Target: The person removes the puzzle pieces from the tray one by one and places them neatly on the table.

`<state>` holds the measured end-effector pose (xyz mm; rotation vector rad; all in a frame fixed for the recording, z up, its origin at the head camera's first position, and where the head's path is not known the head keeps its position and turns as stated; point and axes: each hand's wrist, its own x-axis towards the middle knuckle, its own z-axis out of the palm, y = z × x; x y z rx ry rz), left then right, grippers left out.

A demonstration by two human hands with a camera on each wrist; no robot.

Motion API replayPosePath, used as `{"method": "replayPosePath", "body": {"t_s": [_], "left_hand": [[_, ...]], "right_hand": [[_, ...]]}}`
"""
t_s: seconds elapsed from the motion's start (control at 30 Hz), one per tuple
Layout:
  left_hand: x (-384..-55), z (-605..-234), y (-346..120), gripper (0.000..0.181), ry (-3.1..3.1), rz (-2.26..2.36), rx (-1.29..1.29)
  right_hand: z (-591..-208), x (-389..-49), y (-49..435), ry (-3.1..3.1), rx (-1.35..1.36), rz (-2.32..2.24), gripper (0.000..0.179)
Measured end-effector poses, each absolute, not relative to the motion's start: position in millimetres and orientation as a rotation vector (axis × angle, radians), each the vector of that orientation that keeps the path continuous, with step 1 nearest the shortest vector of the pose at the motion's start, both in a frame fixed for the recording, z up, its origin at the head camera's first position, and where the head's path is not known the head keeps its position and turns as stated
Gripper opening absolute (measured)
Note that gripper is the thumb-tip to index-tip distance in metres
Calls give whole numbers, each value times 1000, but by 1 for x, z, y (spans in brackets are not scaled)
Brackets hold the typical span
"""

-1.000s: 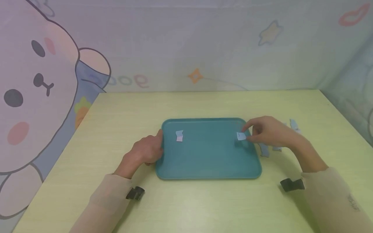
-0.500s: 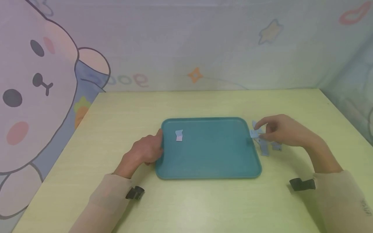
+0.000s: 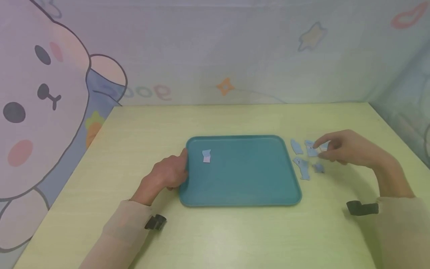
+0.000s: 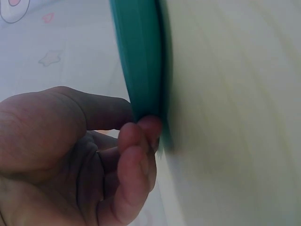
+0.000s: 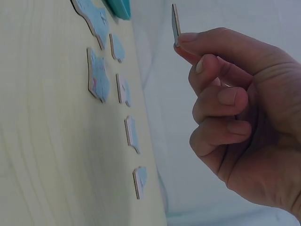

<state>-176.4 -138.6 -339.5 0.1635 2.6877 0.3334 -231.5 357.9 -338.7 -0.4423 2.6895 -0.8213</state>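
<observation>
My left hand [image 3: 169, 172] grips the left rim of a teal tray [image 3: 242, 175]; in the left wrist view the thumb and curled fingertips pinch the tray's edge. One small pale blue and pink puzzle piece [image 3: 206, 156] lies in the tray's upper left. Right of the tray, my right hand [image 3: 349, 149] pinches a thin flat puzzle piece [image 5: 176, 23] between thumb and forefinger, raised above the table. Under and around that hand lie several pale blue puzzle pieces, among them a narrow piece [image 3: 296, 146] and a longer irregular piece [image 3: 303, 169]. The hand partly hides some of them.
The pale wooden table [image 3: 235, 235] runs back to a printed cloth [image 3: 201, 48] with a cartoon bear at the left. Each sleeve carries a black camera mount, one at the left wrist [image 3: 156, 222] and one at the right wrist [image 3: 362, 208].
My right hand has moved right, carrying the puzzle piece from over the tray's right side to above the loose pieces. My left hand and the tray have stayed put.
</observation>
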Motion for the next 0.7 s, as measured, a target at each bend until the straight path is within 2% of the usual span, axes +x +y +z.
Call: {"method": "replayPosePath", "body": {"t_s": [0.7], "left_hand": [[-175, -340, -138, 72, 2692, 336, 166]], "right_hand": [[-354, -233, 403, 2598, -291, -856, 36]]}}
